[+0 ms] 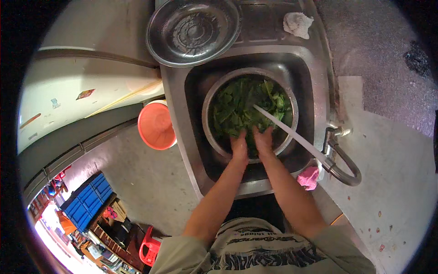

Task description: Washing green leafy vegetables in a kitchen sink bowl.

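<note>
A round metal basin [207, 102] stands in the stainless steel sink [309, 92], filled with leafy green vegetables [236, 106] in water. My left hand [239, 145] dips into the near side of the basin among the leaves, its fingers partly hidden. Beside it, slightly to the right, my right hand [263, 138] also reaches into the greens with its fingertips under the leaves or water. Whether either hand grips any leaves cannot be told. From the curved metal faucet [345, 176] at the right, a stream of water [291, 132] runs into the middle of the basin.
A wide metal bowl [195, 32] rests at the sink's far left corner. A white cloth [297, 24] lies on the far ledge, a pink cloth [308, 178] near the faucet's base. An orange-red bucket [155, 126] stands left of the sink; a red plastic chair [150, 246] is at the lower left.
</note>
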Action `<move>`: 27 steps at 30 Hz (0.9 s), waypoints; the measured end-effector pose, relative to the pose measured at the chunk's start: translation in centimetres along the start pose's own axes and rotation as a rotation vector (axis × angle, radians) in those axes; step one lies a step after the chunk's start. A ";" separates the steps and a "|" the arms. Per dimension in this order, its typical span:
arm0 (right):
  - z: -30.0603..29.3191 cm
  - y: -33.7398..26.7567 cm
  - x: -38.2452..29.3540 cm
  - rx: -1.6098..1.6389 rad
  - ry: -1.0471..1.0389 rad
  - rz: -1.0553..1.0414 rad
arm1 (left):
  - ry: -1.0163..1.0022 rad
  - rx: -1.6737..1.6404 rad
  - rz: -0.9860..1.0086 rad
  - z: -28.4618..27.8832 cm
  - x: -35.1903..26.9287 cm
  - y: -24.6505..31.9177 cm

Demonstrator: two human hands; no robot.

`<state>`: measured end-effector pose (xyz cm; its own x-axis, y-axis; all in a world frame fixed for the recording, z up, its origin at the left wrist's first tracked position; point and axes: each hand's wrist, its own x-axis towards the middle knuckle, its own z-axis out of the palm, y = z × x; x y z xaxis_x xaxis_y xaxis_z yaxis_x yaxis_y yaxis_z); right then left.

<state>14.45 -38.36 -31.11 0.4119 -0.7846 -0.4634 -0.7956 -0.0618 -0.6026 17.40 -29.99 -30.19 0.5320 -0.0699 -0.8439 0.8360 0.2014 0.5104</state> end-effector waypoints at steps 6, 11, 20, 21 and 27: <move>-1.3 -5.5 0.3 -0.153 -0.267 0.043 | -0.099 -0.141 -0.122 1.6 2.7 -0.1; 0.8 -11.5 -7.4 0.115 -0.128 -0.577 | -0.178 0.009 0.201 -11.1 11.9 -0.3; -4.7 -2.1 4.7 -0.344 -0.180 -0.147 | -0.238 -0.062 -0.089 0.1 -1.9 0.7; -4.7 -2.5 3.7 -0.343 -0.182 -0.153 | -0.147 -0.195 -0.058 0.4 -1.9 1.5; -0.1 -1.2 1.3 -0.115 -0.222 -0.271 | -0.010 0.512 0.410 0.5 2.4 1.8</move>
<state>15.94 -39.35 -30.92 0.6909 -0.5779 -0.4343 -0.6839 -0.3278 -0.6518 20.27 -30.23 -31.18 0.8204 -0.0955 -0.5637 0.5221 -0.2765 0.8068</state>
